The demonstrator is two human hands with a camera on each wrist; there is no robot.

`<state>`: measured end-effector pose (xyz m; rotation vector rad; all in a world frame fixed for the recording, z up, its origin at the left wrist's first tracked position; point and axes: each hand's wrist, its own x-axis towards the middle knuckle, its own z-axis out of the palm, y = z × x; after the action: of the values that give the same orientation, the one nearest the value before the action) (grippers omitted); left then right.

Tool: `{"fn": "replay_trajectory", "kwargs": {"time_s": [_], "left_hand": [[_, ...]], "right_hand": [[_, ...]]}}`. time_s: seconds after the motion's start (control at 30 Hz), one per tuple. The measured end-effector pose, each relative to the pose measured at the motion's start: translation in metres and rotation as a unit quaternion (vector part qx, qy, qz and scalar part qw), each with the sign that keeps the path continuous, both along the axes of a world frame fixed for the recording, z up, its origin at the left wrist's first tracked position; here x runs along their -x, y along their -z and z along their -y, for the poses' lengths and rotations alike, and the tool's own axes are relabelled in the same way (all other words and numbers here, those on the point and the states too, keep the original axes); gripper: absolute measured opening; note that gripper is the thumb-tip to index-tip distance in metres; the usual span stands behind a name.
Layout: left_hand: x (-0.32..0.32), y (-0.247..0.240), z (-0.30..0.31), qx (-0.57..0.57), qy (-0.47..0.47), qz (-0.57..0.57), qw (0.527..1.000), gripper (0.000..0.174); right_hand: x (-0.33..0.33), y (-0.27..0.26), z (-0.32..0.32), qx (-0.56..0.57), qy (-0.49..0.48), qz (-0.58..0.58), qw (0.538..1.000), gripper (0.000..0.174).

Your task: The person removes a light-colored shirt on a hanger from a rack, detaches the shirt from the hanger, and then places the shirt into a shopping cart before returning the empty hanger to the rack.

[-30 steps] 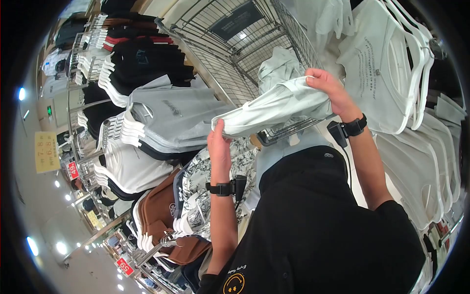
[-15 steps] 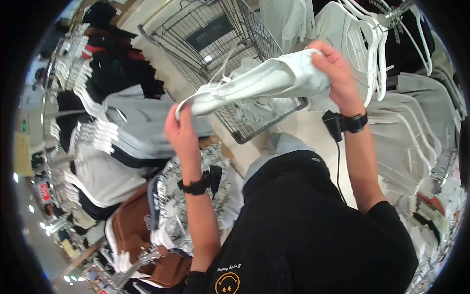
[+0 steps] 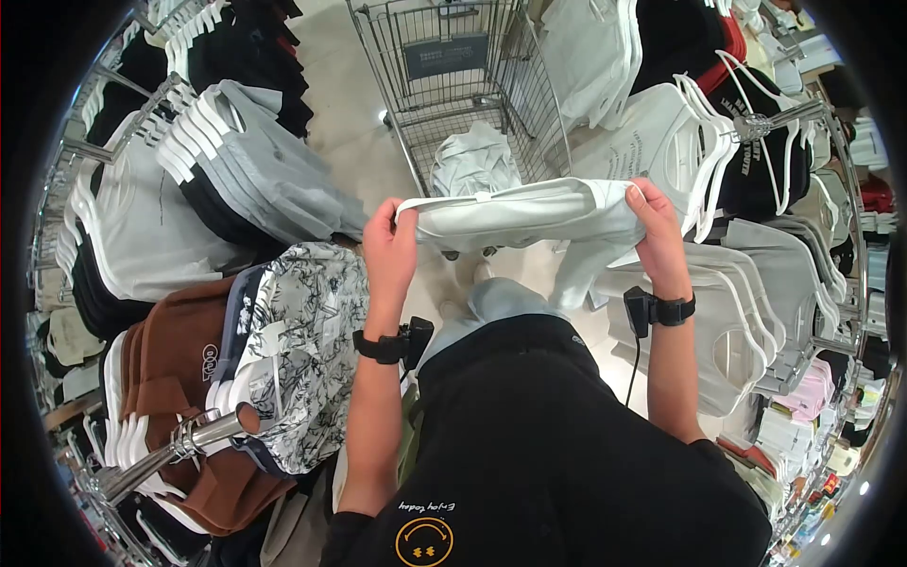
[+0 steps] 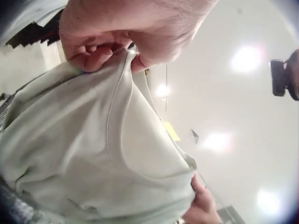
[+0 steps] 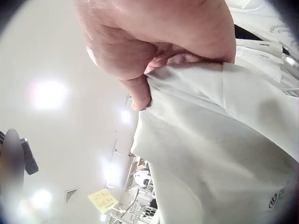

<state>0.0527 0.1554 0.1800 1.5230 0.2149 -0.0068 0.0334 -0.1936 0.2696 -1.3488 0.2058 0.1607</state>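
A pale grey-green T-shirt (image 3: 529, 219) is stretched level between both hands, its neckline opening facing up. My left hand (image 3: 389, 253) pinches one shoulder between thumb and curled fingers, and the left wrist view shows the fabric (image 4: 79, 135) hanging in folds below that grip. At the other shoulder, my right hand (image 3: 663, 236) grips the cloth with the thumb on top. A small dark print shows low on the shirt (image 5: 201, 126) in the right wrist view. Beyond it, a crumpled pale garment (image 3: 475, 159) lies in the wire shopping cart (image 3: 446, 57).
Grey shirts on white hangers (image 3: 255, 161) hang at left, above brown shirts (image 3: 179, 350) and a patterned shirt (image 3: 316, 321). A metal rail end (image 3: 248, 419) juts out at lower left. Pale shirts (image 3: 718, 293) crowd the right side. Tiled floor (image 3: 340, 94) runs beside the cart.
The head view has turned, so the cart now stands straight ahead. The T-shirt has gone from slanting up to the right to nearly level. Both hands have kept their grip.
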Motion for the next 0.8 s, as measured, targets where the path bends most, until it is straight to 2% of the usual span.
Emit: {"fn": "replay_trajectory", "kwargs": {"time_s": [0.13, 0.2, 0.23, 0.3, 0.37, 0.43, 0.53, 0.57, 0.6, 0.67, 0.7, 0.73, 0.77, 0.8], "left_hand": [[-0.002, -0.012, 0.002, 0.05, 0.001, 0.037, 0.998, 0.016], [0.002, -0.014, 0.001, -0.026, -0.012, 0.039, 0.999, 0.014], [0.004, -0.018, 0.0, -0.027, -0.013, 0.043, 0.999, 0.014], [0.013, -0.025, -0.002, -0.243, -0.046, 0.061, 0.967, 0.011], [0.011, 0.022, -0.019, -0.301, -0.062, 0.114, 0.945, 0.014], [0.014, 0.036, -0.025, -0.34, -0.057, 0.128, 0.93, 0.016], [0.014, 0.035, -0.017, -0.404, -0.027, 0.063, 0.912, 0.017], [0.011, 0.037, -0.012, -0.424, -0.016, 0.03, 0.905, 0.017], [0.004, 0.053, -0.012, -0.428, -0.009, 0.039, 0.903, 0.017], [-0.008, 0.106, -0.019, -0.347, 0.055, 0.083, 0.933, 0.016], [-0.013, 0.112, -0.009, -0.276, 0.07, 0.01, 0.959, 0.016], [-0.017, 0.087, 0.018, -0.202, 0.085, -0.088, 0.972, 0.017], [-0.02, 0.059, 0.044, -0.13, 0.093, -0.18, 0.971, 0.019], [-0.033, 0.074, 0.049, -0.086, 0.117, -0.221, 0.964, 0.022]], "right_hand": [[-0.01, -0.009, 0.001, -0.001, -0.003, 0.075, 0.997, 0.015], [-0.015, -0.004, 0.007, -0.019, -0.015, 0.071, 0.997, 0.014], [-0.017, -0.004, 0.007, -0.019, -0.017, 0.075, 0.997, 0.014], [-0.016, 0.001, 0.006, -0.099, -0.024, 0.029, 0.994, 0.011], [-0.012, 0.009, 0.007, -0.108, -0.012, 0.019, 0.994, 0.009], [-0.012, 0.023, 0.02, -0.054, -0.05, 0.002, 0.997, 0.008], [-0.011, 0.027, 0.031, -0.019, -0.116, -0.002, 0.993, 0.011], [-0.012, 0.04, 0.044, -0.019, -0.139, -0.045, 0.989, 0.014], [-0.01, 0.051, 0.058, -0.023, -0.129, -0.039, 0.991, 0.014], [-0.007, 0.074, 0.075, -0.077, -0.109, -0.115, 0.984, 0.014], [-0.002, 0.076, 0.086, -0.092, -0.077, -0.13, 0.984, 0.014], [0.001, 0.096, 0.103, -0.141, -0.061, -0.135, 0.979, 0.014], [0.002, 0.118, 0.116, -0.196, -0.045, -0.136, 0.97, 0.015], [0.0, 0.12, 0.127, -0.253, -0.02, -0.166, 0.953, 0.021]]}}
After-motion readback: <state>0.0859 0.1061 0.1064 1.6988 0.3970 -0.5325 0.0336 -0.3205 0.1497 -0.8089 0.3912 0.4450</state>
